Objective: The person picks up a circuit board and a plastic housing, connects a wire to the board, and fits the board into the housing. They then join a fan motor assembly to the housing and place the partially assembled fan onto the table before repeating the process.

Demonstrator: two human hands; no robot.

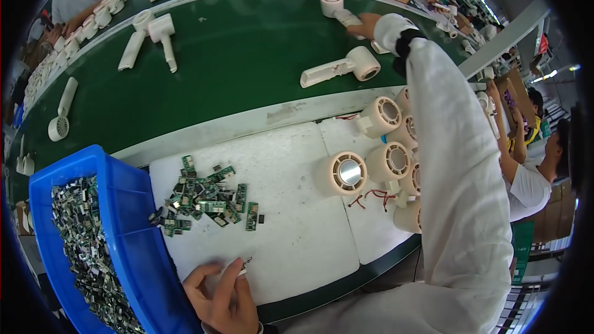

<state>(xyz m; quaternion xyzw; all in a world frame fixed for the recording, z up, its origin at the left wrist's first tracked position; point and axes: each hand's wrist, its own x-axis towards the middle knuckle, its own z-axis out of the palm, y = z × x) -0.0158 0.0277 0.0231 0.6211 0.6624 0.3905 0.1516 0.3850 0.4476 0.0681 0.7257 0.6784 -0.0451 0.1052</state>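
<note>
Near the front edge of the white foam mat (291, 235), my left hand (224, 300) is closed. Its thumb and a finger pinch a small piece with a dark, hooked metal end (248, 260), too small to name surely. My right hand (369, 26) stretches far out over the green conveyor belt (241, 43), its fingers closed around the handle of a cream handheld fan housing (332, 5). Its fingertips are partly hidden. Another cream housing (363, 64) lies on the belt just nearer than that hand. Small green circuit boards (213, 206) are heaped loosely beyond my left hand.
A blue bin (127, 188) full of circuit boards stands at the left. Several round cream fan heads (396, 159) with red wires (376, 194) crowd the mat under my right arm. More housings (162, 28) lie along the belt; other people work across it and at the right.
</note>
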